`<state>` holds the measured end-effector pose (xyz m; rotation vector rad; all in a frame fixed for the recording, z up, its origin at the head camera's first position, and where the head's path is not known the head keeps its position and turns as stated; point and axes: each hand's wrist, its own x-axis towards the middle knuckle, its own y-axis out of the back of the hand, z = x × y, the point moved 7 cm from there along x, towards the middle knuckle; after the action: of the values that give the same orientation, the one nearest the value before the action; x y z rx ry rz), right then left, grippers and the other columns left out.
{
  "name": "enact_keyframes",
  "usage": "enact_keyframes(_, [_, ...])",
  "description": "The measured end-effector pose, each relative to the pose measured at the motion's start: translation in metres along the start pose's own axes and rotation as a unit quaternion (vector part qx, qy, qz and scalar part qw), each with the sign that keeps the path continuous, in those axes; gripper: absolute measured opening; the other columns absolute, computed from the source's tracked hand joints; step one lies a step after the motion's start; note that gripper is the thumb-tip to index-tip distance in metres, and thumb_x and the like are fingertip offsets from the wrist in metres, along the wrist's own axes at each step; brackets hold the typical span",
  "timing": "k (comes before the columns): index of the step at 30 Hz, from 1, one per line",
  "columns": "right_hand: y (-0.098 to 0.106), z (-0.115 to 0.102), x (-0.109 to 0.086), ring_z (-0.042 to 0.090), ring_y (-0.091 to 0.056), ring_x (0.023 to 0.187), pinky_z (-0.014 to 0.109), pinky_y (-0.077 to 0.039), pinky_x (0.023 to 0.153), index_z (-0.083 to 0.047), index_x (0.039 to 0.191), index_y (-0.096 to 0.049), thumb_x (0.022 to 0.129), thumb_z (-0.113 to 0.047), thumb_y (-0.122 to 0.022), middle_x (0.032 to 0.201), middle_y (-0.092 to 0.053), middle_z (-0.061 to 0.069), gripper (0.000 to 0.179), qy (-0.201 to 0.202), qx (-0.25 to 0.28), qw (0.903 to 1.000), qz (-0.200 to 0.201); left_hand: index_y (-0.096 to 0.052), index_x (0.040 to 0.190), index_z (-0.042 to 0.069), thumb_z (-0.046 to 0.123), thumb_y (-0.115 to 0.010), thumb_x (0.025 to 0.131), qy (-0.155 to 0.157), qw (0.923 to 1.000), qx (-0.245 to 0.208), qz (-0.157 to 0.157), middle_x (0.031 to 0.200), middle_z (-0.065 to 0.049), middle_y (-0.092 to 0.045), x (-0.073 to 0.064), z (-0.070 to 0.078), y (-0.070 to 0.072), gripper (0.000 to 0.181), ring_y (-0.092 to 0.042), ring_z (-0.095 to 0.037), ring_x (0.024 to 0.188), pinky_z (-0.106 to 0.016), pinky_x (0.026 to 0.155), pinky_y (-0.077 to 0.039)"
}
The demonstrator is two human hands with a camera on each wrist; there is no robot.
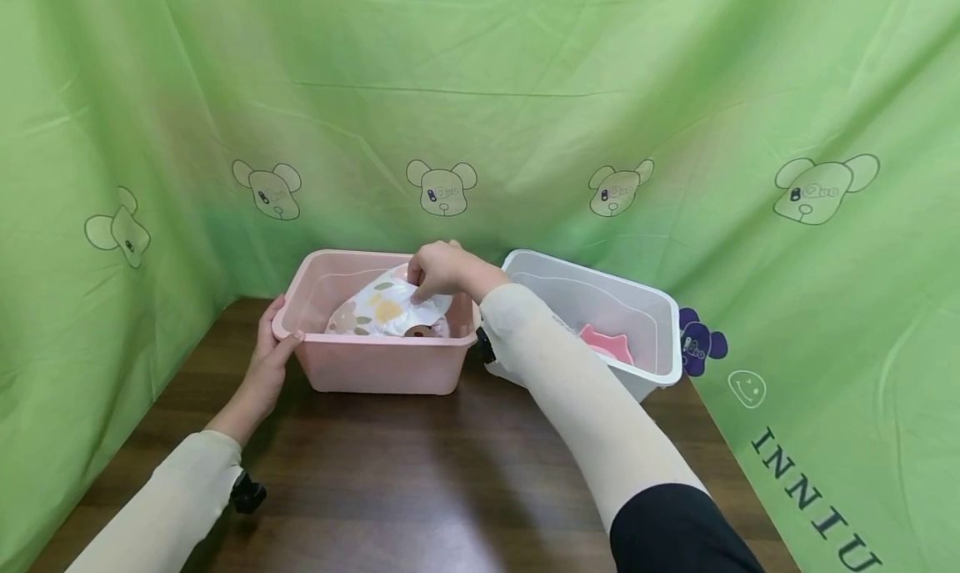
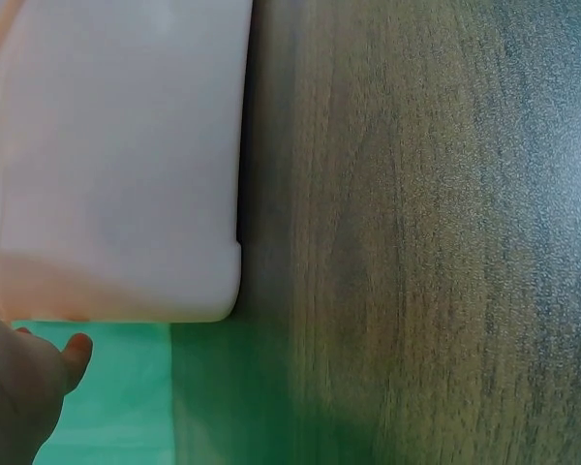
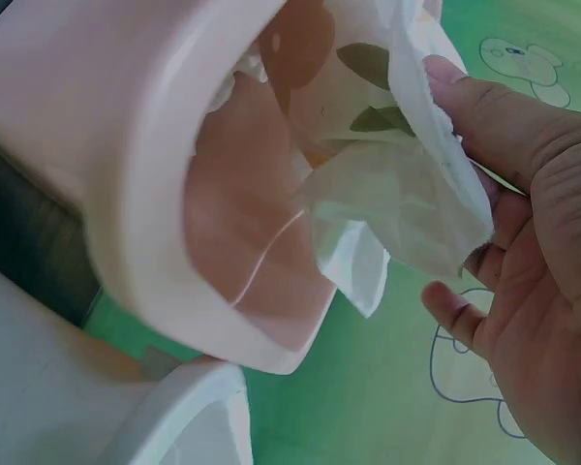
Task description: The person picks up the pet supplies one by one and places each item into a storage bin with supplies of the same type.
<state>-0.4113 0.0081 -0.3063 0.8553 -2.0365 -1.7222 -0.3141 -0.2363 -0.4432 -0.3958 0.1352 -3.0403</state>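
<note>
A pink plastic bin [image 1: 382,364] stands on the table, and a white, flower-printed diaper [image 1: 386,304] lies partly inside it. My right hand [image 1: 442,271] reaches over the bin's right end and pinches the diaper's edge between thumb and fingers. In the right wrist view, the diaper [image 3: 387,194] hangs from the right hand [image 3: 552,223], a thin translucent flap at its lower end. At the bin's left front corner, my left hand [image 1: 266,352] grips the rim. A brown printed patch [image 1: 418,331] shows low in the bin. The bin's floor is hidden.
Close to the pink bin's right side stands a white bin [image 1: 637,306], set at an angle, with a pink wavy-edged object [image 1: 607,344] inside. My right forearm covers part of it. Green printed cloth [image 1: 525,98] hangs behind and beside the brown wooden table [image 1: 375,473].
</note>
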Motion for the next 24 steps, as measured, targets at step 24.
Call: enact_keyframes(24, [-0.013, 0.016, -0.025, 0.014, -0.063, 0.117, 0.039, -0.036, 0.111, -0.016, 0.118, -0.076, 0.091, -0.021, -0.078, 0.115, -0.075, -0.006, 0.028, 0.077, 0.053, 0.9956, 0.008, -0.011, 0.164, 0.012, 0.003, -0.045, 0.105, 0.005, 1.0, 0.003, -0.003, 0.167, -0.014, -0.015, 0.0, -0.003, 0.002, 0.069, -0.024, -0.021, 0.147, -0.012, 0.109, -0.024])
